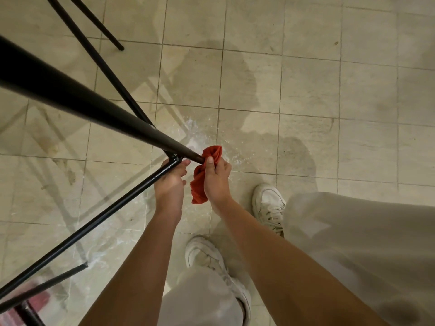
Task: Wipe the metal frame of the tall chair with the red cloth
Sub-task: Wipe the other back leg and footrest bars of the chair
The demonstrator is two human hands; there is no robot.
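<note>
— Looming closest is a thick black chair leg (70, 95), running down to the tiled floor (306, 90). Its upper end is being cut off by the left edge, so the seat is not showing.

— And its foot?

— Partly hidden. The red cloth (207, 170) is bunching around the tip, covering where it meets the floor.

— What is the right hand (216, 180) doing?

— Closing on the cloth, thumb pressing it against the leg's end; the rest is hanging below the fist.

— The left hand (170, 182)?

— Curling around the thin black crossbar (94, 220) just beside the welded joint. The bar is hiding part of its fingers.

— Anything blurred?

— Something reddish in the bottom-left corner, too smeared to name.
</note>
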